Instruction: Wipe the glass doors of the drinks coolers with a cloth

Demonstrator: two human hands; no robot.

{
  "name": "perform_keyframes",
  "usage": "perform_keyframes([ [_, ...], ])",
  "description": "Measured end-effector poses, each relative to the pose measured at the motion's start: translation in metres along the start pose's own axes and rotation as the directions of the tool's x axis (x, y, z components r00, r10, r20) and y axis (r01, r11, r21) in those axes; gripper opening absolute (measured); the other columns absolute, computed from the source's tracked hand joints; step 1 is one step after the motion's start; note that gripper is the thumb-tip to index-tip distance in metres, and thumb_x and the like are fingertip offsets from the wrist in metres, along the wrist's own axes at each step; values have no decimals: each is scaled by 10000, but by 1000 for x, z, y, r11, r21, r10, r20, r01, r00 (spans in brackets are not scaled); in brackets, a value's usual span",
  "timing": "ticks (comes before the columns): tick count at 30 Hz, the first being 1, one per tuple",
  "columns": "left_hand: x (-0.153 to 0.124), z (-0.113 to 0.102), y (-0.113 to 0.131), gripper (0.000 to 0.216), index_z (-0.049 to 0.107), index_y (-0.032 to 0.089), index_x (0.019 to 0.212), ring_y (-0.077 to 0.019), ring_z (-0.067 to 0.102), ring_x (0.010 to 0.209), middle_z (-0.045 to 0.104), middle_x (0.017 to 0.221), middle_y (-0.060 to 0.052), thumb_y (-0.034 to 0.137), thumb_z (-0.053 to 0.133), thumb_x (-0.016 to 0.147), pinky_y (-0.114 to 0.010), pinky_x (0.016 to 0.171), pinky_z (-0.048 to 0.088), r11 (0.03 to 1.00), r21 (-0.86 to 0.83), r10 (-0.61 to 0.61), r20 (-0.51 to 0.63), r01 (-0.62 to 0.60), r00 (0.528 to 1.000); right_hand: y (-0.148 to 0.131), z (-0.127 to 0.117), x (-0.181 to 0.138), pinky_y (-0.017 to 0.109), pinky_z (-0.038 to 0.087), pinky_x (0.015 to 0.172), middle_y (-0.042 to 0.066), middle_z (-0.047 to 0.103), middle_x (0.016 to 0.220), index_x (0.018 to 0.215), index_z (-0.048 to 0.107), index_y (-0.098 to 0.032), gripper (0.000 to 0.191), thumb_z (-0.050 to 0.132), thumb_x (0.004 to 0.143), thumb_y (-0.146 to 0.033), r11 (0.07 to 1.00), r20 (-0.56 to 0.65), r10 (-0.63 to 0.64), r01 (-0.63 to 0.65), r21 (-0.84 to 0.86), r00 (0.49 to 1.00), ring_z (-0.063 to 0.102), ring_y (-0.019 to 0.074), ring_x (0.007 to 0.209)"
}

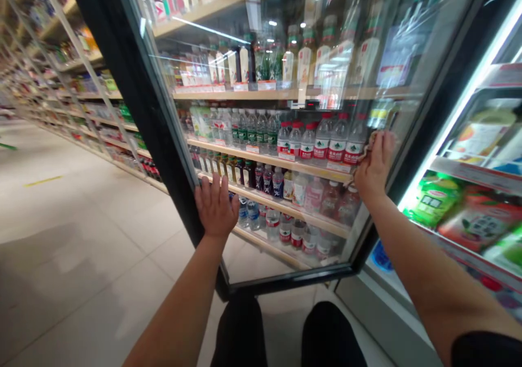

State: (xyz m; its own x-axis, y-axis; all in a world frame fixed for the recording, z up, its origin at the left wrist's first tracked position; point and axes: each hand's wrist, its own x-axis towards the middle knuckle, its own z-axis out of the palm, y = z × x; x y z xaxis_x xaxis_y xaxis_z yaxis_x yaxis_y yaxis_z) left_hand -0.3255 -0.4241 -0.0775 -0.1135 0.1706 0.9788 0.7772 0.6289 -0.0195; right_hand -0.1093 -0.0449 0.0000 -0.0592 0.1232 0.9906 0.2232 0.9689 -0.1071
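Observation:
A glass cooler door (265, 280) with a black frame stands swung open in front of my knees. My left hand (217, 206) rests flat on the glass beside the door's left frame, fingers spread and holding nothing. Toward the right side of the pane, my right hand (377, 166) presses a crumpled beige cloth (364, 152) against the glass. Most of that cloth is hidden under the palm and fingers.
Behind the pane, wooden shelves (261, 94) carry rows of bottles, among them red-capped water bottles (322, 138). At right, the lit cooler (481, 166) holds packaged goods, including a green bag (434, 197). More shelving lines the left above a tiled floor (89, 215).

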Motion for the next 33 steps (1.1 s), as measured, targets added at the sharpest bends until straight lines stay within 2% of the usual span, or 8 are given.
perform_keyframes([
  [5,-1,-1,1,626,394,158,1576,-308,166,1581,393,1611,-182,379,514,1002,-551,1291,116,999,-28,-27,27,27,999,0,3,-21,536,220,1285,199,330,1649,1605,335,-115,652,298,958,-185,997,-86,70,-71,-4,994,242,283,1573],
  [10,1,-2,3,628,384,154,1580,-296,166,1582,407,1603,-178,350,523,1000,-531,1289,130,1000,-6,14,-6,-14,1000,-42,17,18,643,193,1267,180,249,1685,1625,256,-119,649,300,982,-194,991,-83,131,-129,26,988,156,303,1595],
  [14,2,-1,3,605,417,146,1563,-293,182,1579,429,1590,-178,351,518,1004,-519,1286,147,1000,-11,21,-27,-22,999,-109,28,12,661,204,1260,116,172,1723,1663,119,-229,673,308,1019,-183,995,70,-50,44,89,996,53,294,1611],
  [19,2,0,2,590,452,142,1541,-285,217,1573,454,1572,-182,378,519,1004,-500,1281,163,999,28,25,-31,-24,999,-174,33,-18,612,284,1259,95,362,1660,1661,126,-296,688,279,1023,-88,950,230,-286,245,191,930,79,243,1608],
  [24,1,0,2,565,503,146,1506,-294,242,1566,471,1563,-181,409,507,1006,-509,1276,176,1000,10,-11,-20,11,1000,-198,36,0,552,277,1278,88,388,1646,1615,325,-217,611,292,1021,-77,931,233,-321,262,253,918,114,218,1603],
  [26,1,0,2,559,508,149,1503,-290,245,1566,478,1559,-180,408,509,1007,-503,1279,171,1000,-10,-21,-27,21,999,-203,39,-6,546,267,1284,85,399,1638,1594,376,-214,594,315,1018,-84,930,254,-322,254,265,912,136,218,1599],
  [31,1,0,3,546,502,153,1504,-285,248,1566,482,1557,-179,389,513,1011,-503,1282,153,999,-35,-8,-34,7,999,-209,47,-44,480,278,1292,48,483,1583,1556,450,-282,579,394,1006,-110,843,364,-512,376,384,778,261,193,1566],
  [33,1,1,2,542,509,151,1499,-287,256,1564,485,1554,-179,390,511,1012,-503,1278,160,1000,-12,-1,-34,0,999,-214,48,-44,462,269,1297,47,453,1602,1560,445,-270,577,394,1007,-112,830,365,-533,385,404,763,239,186,1572],
])
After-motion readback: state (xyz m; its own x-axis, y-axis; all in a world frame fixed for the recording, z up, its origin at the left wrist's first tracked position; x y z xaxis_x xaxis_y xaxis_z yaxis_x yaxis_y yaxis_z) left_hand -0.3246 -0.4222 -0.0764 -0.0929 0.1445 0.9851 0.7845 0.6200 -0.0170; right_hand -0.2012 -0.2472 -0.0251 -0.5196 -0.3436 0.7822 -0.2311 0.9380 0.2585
